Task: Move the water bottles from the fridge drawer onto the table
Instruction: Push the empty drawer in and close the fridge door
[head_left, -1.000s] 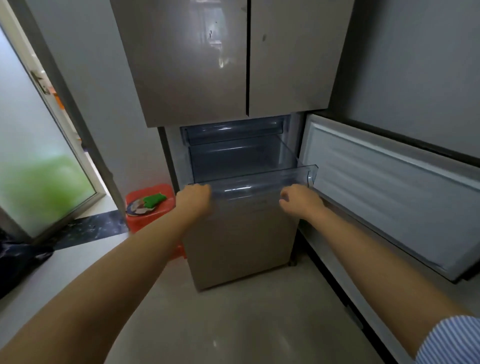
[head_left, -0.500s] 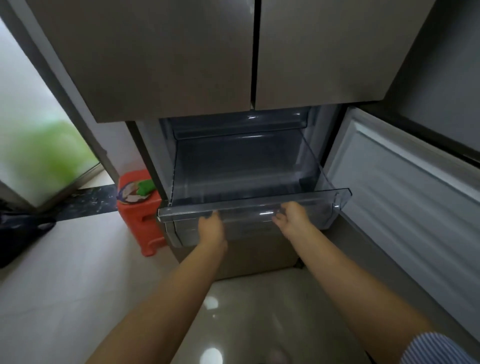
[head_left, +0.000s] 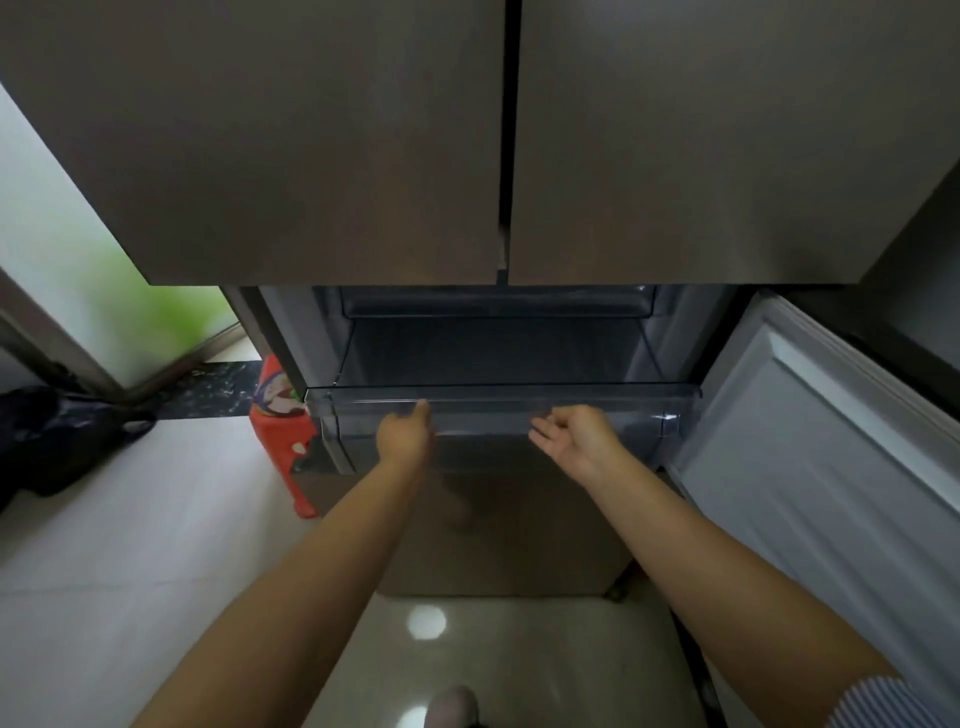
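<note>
Nearest the camera, two bare forearms reach forward over a glossy floor (head_left: 156, 571), with a striped sleeve (head_left: 883, 701) at the lower right. The left hand (head_left: 405, 434) sits at the front face of the clear drawer (head_left: 649, 402), just under its front rim, left of centre; its fingers (head_left: 422, 410) seem to touch or hook the rim, but whether they really grip it cannot be told. The right hand (head_left: 574, 434) hangs in front of the drawer's face, right of centre, palm turned up, fingers loose and spread, holding nothing.

The drawer is pulled partly out of the fridge (head_left: 363, 156). What shows of its inside, from front rim to back wall, looks dark and bare; no water bottles are visible in it, though the floor just behind the front wall is hidden. Above and behind it a second clear bin (head_left: 498, 304) also shows nothing inside. At the right, the lower door (head_left: 831, 441) stands open. A red stool (head_left: 283, 441) stands beside the drawer's left end and a dark bag (head_left: 57, 436) lies on the floor at far left.

Judging from this, either the bottles are already out or they lie out of view. No desk appears, so progress cannot be confirmed.
</note>
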